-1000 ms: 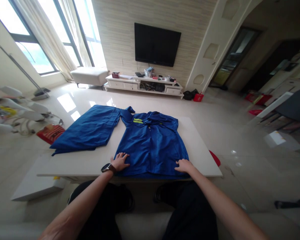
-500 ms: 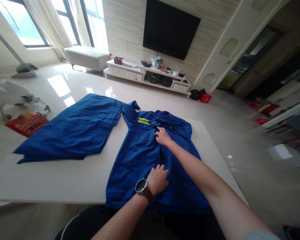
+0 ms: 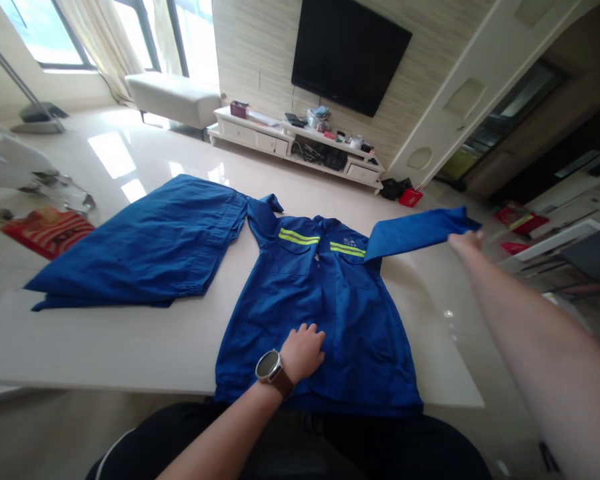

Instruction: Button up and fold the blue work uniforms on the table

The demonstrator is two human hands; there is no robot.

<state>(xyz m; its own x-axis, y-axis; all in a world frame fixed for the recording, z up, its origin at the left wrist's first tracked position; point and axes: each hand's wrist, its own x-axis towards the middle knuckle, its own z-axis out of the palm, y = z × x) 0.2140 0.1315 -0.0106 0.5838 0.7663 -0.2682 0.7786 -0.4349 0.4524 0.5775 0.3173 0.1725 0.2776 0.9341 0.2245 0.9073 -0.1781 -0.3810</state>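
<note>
A blue work jacket (image 3: 290, 300) with yellow-green and grey chest stripes lies front up on the white table, its collar at the far side. My right hand (image 3: 467, 241) grips the cuff end of the jacket's right-side sleeve (image 3: 415, 230), pulled out straight past the table edge. My left hand (image 3: 304, 350), with a watch (image 3: 269, 365) on the wrist, rests on the jacket's lower front, fingers laid on the cloth. The other sleeve (image 3: 263, 220) is bent near the shoulder. Left of the jacket lie folded blue trousers (image 3: 145, 247).
The white table (image 3: 105, 347) carries both garments. Beyond it stand a TV cabinet (image 3: 260, 137), a wall television (image 3: 350, 57) and a white bench (image 3: 175, 100). A red bag (image 3: 50, 233) sits at the left, and chairs (image 3: 593, 253) stand at the right.
My right hand has moved from the chest to the far right, drawing the sleeve off the jacket front and outward. Both chest stripes now show. My left hand stays on the lower front.
</note>
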